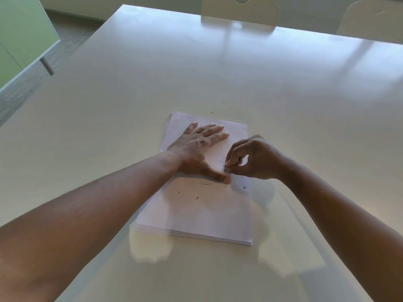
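A stack of white paper sheets lies on the white table, near its front middle. My left hand lies flat on the upper half of the stack, fingers straight and spread, thumb pointing right. My right hand hovers at the stack's right side with its fingers curled, pinching a small grey eraser against the top sheet just by my left thumb. Small dark crumbs and faint pencil lines lie on the sheet below my hands.
Two pale chairs stand at the table's far edge. A green board on a metal leg stands on the grey carpet to the left. The table's left edge runs diagonally from the far left corner.
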Demonstrator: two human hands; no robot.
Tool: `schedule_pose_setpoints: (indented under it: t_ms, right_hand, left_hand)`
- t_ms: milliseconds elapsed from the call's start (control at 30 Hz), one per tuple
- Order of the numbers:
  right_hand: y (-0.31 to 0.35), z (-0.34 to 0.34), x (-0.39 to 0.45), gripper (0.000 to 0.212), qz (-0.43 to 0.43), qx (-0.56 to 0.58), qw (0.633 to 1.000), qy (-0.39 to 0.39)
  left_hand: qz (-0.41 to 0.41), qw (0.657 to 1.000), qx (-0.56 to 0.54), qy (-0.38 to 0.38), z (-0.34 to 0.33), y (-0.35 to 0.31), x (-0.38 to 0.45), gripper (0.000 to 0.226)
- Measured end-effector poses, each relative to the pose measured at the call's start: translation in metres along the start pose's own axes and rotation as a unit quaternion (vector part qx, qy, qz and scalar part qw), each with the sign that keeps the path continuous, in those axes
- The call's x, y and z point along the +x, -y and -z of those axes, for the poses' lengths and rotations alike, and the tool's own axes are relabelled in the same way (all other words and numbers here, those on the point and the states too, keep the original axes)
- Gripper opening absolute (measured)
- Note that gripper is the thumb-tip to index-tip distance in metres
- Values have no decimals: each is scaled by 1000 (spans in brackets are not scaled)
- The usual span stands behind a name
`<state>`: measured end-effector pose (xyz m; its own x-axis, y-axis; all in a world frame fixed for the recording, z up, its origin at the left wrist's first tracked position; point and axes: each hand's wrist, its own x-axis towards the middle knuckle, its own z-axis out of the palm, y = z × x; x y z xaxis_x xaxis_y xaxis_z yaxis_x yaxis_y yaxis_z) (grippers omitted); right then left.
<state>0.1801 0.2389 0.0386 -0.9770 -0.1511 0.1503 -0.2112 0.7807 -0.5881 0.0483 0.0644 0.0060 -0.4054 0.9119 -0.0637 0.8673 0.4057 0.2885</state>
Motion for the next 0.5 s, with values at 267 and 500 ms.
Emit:
schedule_pose_setpoints:
  t_ms: [267,500]
  right_hand:
    - [-3,-4,5,5,0,-27,997,-66]
    - [-3,-6,5,7,-9,-42,996,-80]
  left_hand:
    - [-38,999,22,14,0,9,4,97]
    - [-49,997,45,26,-3,11,4,93]
